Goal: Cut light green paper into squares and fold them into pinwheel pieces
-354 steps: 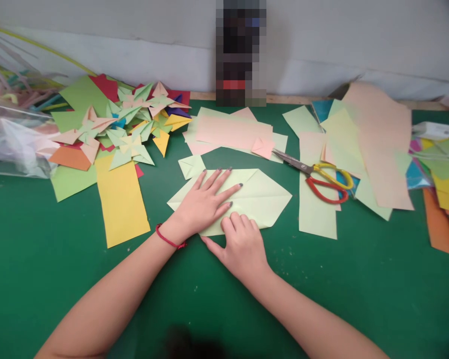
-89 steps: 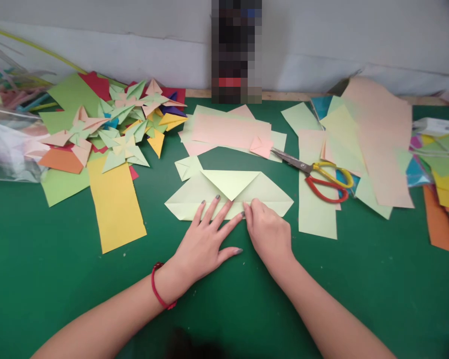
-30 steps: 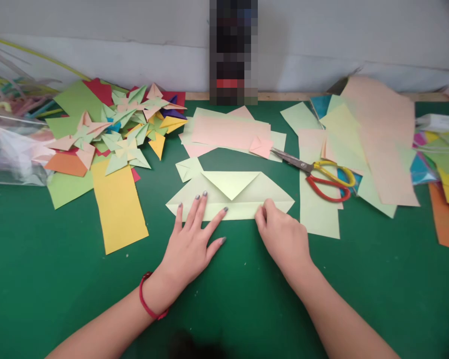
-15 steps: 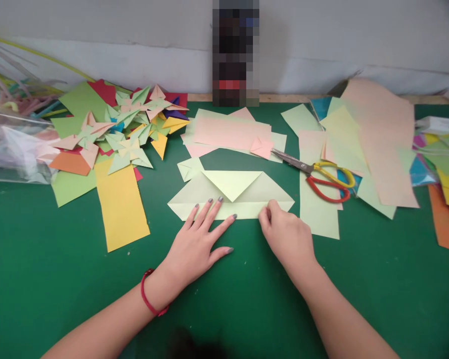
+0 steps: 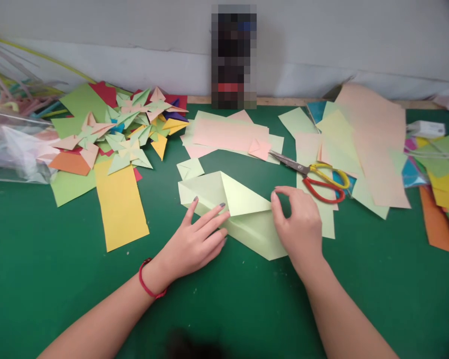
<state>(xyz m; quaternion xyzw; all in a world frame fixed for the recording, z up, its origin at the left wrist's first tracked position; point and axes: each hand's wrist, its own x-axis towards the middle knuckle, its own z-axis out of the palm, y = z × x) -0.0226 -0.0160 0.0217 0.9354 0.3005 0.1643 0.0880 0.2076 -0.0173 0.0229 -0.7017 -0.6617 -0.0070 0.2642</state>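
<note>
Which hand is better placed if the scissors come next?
Probably the right hand: the scissors lie just beyond it, though it is also at one edge of the green paper. The left hand lies across the paper's other side, farther from the scissors.

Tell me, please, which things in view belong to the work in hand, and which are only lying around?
Belonging to the work:
pale green folded sheet
left hand, resting on it
right hand, at its right side

Apparently just lying around:
scissors
yellow sheet
pink sheets
small pale green square
folded paper shapes
</note>
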